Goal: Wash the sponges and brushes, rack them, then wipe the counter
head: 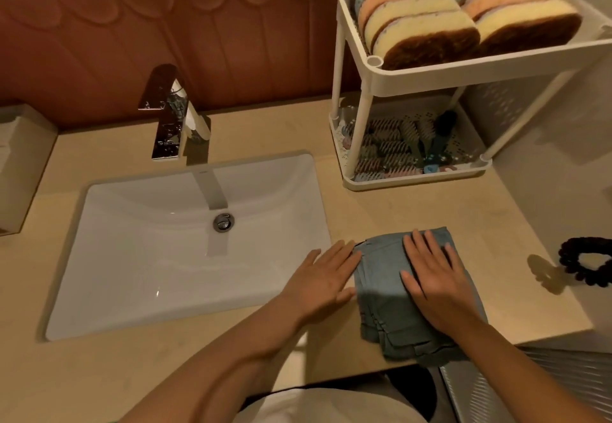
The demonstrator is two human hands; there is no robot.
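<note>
Right grip [433, 285] presses flat-fingered on the cloth [377, 293], left grip [323, 282] flat at its edge; uneven pushing could bunch the folds beneath them.

Warm, dim light falls on a reddish-brown wall [132, 25] with scalloped relief. A beige counter [414, 210] holds 1 white sink [132, 250] under a chrome tap [165, 118]; a pale wall [563, 197] stands right.

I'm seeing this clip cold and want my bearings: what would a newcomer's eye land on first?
The pastel sponges, packed on edge in two rows in the top tier of the white rack at the upper right, stand out first. Next, near the front edge of the counter, the right hand lies flat on a folded blue-grey cloth, the left hand flat at its left edge. The white sink fills the left, under a chrome tap.
</note>
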